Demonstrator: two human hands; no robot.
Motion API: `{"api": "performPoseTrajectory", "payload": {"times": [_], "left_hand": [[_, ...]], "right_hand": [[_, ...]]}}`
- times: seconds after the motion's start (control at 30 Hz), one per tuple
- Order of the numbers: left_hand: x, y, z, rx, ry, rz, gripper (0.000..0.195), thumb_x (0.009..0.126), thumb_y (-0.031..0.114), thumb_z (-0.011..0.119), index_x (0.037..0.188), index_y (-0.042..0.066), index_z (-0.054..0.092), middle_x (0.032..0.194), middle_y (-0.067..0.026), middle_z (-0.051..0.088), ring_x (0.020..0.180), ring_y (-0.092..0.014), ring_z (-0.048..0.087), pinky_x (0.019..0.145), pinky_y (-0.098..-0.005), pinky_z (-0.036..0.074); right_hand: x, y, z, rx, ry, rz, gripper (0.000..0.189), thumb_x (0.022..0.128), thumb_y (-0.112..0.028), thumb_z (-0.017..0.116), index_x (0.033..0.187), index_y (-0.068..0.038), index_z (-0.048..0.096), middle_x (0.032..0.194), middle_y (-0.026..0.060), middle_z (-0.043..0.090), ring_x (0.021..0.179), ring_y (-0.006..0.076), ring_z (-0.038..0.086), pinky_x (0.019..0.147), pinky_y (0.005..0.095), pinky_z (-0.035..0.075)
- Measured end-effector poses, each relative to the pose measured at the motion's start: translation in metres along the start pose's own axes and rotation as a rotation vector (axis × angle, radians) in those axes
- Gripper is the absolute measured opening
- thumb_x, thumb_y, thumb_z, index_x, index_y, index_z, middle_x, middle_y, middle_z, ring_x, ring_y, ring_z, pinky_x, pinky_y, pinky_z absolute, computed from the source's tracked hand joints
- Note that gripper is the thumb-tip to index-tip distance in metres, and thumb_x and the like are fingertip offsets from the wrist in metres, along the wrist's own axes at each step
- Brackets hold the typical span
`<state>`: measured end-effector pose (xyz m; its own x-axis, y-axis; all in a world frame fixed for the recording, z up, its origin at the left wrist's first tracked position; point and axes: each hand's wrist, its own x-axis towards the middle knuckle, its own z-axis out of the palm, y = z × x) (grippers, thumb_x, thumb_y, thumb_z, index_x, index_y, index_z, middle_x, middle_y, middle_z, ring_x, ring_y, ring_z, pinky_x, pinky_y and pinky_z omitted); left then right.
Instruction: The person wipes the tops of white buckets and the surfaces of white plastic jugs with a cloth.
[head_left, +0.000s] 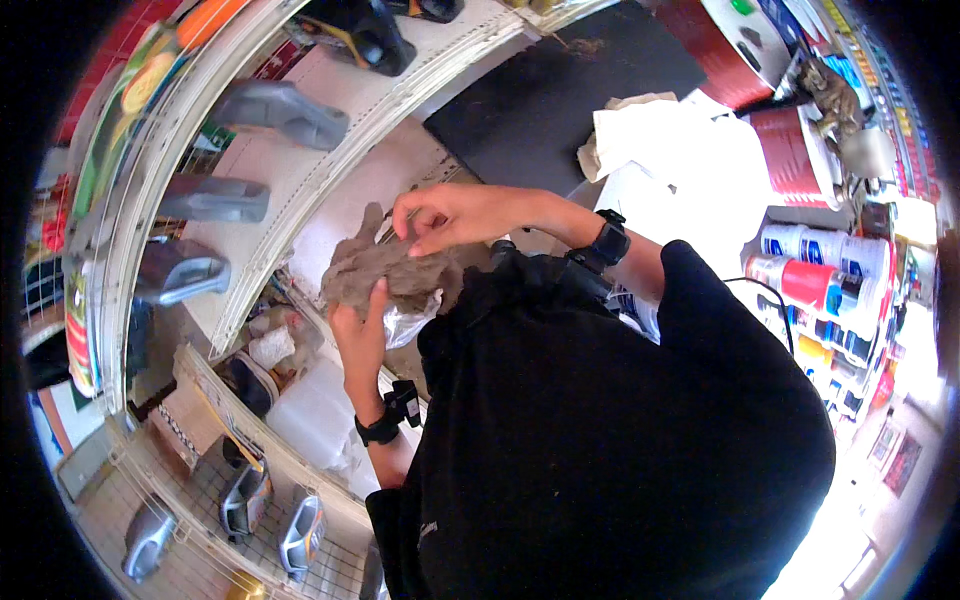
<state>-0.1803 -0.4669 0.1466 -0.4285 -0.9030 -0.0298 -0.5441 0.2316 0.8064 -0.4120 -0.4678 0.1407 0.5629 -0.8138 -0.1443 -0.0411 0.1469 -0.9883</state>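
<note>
A crumpled grey-brown cloth (405, 274) is bunched up in front of my body. My left hand (364, 326) holds its lower edge; the thumb lies over the folds and the other fingers are partly hidden. Above the cloth is my right hand (469, 217), with curled fingers and its fingertips at the upper folds; whether it pinches the fabric is unclear. Some clear plastic (409, 322) shows beneath the cloth. Both wrists wear black straps with small devices.
Metal shelving (247, 289) with grey plastic bottles (281, 112) stands along the left. At lower left, more bottles sit on a wire shelf (202, 495). A black mat (555, 97) lies beyond my hands. Paint buckets (817, 251) and a cat (829, 94) are at the right.
</note>
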Motion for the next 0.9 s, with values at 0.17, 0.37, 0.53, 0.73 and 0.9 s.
{"api": "performPoseTrajectory", "payload": {"times": [0.17, 0.37, 0.53, 0.73, 0.9], "left_hand": [[0.015, -0.002, 0.018, -0.095, -0.063, -0.088, 0.022, 0.086, 0.014, 0.054, 0.094, -0.005, 0.060, 0.089, -0.0126, 0.065, 0.081, -0.020, 0.060, 0.075, -0.0301, 0.044], [0.045, 0.027, 0.040, -0.036, -0.129, -0.080, 0.022, 0.086, 0.015, 0.053, 0.093, -0.005, 0.060, 0.087, -0.0138, 0.064, 0.079, -0.022, 0.060, 0.073, -0.0311, 0.044], [0.076, 0.050, 0.058, -0.024, -0.185, 0.004, 0.022, 0.086, 0.015, 0.053, 0.093, -0.005, 0.060, 0.087, -0.0136, 0.064, 0.079, -0.022, 0.059, 0.073, -0.0312, 0.043], [0.100, 0.077, 0.092, -0.106, -0.235, 0.068, 0.027, 0.087, 0.019, 0.055, 0.091, -0.007, 0.058, 0.082, -0.0077, 0.062, 0.072, -0.014, 0.053, 0.068, -0.0291, 0.042], [0.109, 0.089, 0.114, -0.163, -0.227, 0.050, 0.023, 0.086, 0.015, 0.054, 0.095, -0.005, 0.059, 0.089, -0.0112, 0.064, 0.081, -0.017, 0.057, 0.075, -0.0281, 0.042]], "right_hand": [[-0.047, 0.046, -0.039, -0.378, 0.466, -0.046, 0.029, 0.081, -0.019, 0.061, 0.105, -0.006, 0.051, 0.090, 0.0068, 0.057, 0.084, 0.0165, 0.053, 0.078, 0.0283, 0.042], [-0.148, 0.154, -0.118, -0.758, 1.777, 0.402, 0.082, 0.065, -0.040, 0.074, 0.121, 0.005, 0.034, 0.120, 0.0233, 0.038, 0.113, 0.0383, 0.036, 0.094, 0.0443, 0.032], [-0.204, 0.252, -0.166, 0.104, 1.947, 0.842, 0.126, 0.052, -0.053, 0.079, 0.135, 0.000, 0.000, 0.136, 0.0277, 0.011, 0.126, 0.0392, 0.021, 0.103, 0.0449, 0.024], [-0.187, 0.300, -0.175, 0.563, 1.842, 0.661, 0.124, 0.055, -0.039, 0.081, 0.133, 0.001, -0.007, 0.129, 0.0216, 0.029, 0.119, 0.0316, 0.035, 0.094, 0.0433, 0.038], [-0.226, 0.296, -0.163, 0.455, 1.865, 0.530, 0.098, 0.061, -0.024, 0.078, 0.129, 0.001, 0.013, 0.119, 0.0202, 0.041, 0.106, 0.0310, 0.048, 0.088, 0.0393, 0.044]]}}
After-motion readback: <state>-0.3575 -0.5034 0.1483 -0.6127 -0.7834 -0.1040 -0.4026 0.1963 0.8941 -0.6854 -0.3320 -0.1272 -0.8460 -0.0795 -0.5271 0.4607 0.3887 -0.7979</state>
